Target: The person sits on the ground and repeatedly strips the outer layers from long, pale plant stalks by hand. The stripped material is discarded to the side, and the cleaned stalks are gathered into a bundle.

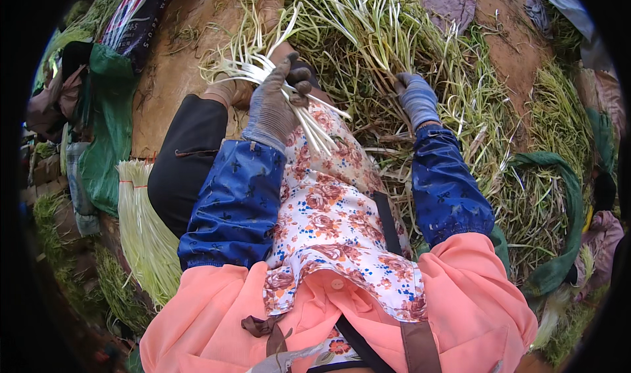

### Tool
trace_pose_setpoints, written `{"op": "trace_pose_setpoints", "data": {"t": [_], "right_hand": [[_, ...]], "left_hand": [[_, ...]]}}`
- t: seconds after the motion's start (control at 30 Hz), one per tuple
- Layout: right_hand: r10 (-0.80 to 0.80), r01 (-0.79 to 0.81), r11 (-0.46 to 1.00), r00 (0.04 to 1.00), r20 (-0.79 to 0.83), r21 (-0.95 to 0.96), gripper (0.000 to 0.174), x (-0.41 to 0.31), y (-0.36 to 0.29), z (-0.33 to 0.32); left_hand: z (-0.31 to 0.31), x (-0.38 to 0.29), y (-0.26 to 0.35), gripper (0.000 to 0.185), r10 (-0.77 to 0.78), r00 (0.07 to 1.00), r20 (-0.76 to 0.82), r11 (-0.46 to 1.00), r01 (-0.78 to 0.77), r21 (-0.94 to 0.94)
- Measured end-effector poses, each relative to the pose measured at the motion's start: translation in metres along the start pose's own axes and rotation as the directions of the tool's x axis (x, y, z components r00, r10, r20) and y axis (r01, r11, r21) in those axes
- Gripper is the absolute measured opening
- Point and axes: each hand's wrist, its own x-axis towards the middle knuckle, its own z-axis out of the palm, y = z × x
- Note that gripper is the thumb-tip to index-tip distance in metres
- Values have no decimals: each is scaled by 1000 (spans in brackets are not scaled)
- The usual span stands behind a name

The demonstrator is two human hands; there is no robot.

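My left hand point(276, 99), in a soiled knit glove, is closed around a small bunch of white-stemmed green stalks point(315, 131), which look like garlic chives or garlic shoots. The white ends point down toward my lap and the leafy ends spread up and left. To the right, my right hand point(416, 97), in a blue-grey glove, grips brownish stems at the edge of a large heap of loose stalks point(345, 28). Its fingertips are partly hidden. A floral apron point(340, 205) covers my lap between the two arms.
Pale stalks tied with red bands point(143, 225) lie beside my left knee. Further left are a green woven sack point(106, 126) and a dark printed bag point(140, 23). A green cloth strip point(567, 215) curves over plant litter at the right. Brown ground sheeting point(172, 72) shows at upper left.
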Motion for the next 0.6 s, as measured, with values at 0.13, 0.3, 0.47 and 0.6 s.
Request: {"op": "trace_pose_setpoints", "data": {"t": [0.13, 0.3, 0.47, 0.6], "right_hand": [[35, 406, 363, 894, -448, 839, 22, -22, 7, -24], [44, -3, 946, 992, -119, 324, 24, -49, 34, -6], [-8, 23, 998, 970, 243, -61, 28, -71, 6, -27], [42, -45, 996, 998, -46, -81, 31, -35, 15, -38]], "left_hand": [[30, -16, 83, 27, 510, 819, 265, 829, -550, 103], [53, -27, 131, 19, 418, 529, 739, 907, -288, -307], [-10, -24, -3, 22, 48, 995, 93, 966, -22, -256], [-23, -24, -42, 21, -189, 982, 23, 976, 190, -104]]}}
